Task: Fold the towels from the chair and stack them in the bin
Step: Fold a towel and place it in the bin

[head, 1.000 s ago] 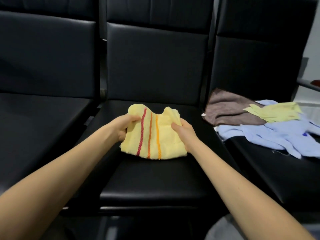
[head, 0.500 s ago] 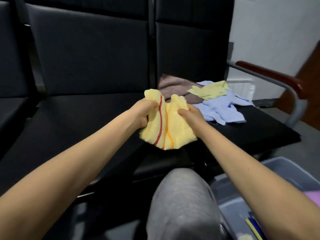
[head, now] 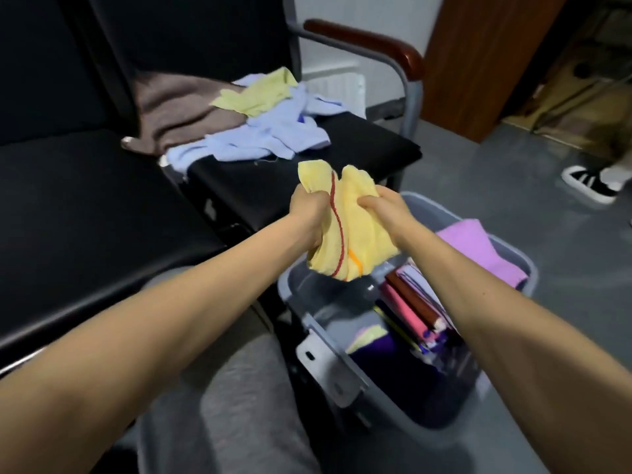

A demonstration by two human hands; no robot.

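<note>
A folded yellow towel with red and orange stripes hangs in the air above the near corner of the grey bin. My left hand grips its left edge and my right hand grips its right edge. Folded cloths stand in the bin, among them a purple towel lying on top at the far side. On the black chair seat lie a brown towel, a light blue towel and a pale yellow-green one.
The chair has a metal arm with a wooden rest beside the bin. Another black seat lies to the left. My grey-trousered knee is below the arms. Someone's shoe stands on the grey floor at right.
Both hands lifted the yellow towel off the middle seat and carried it rightward over the bin. The view swung right and down, bringing the bin into sight.
</note>
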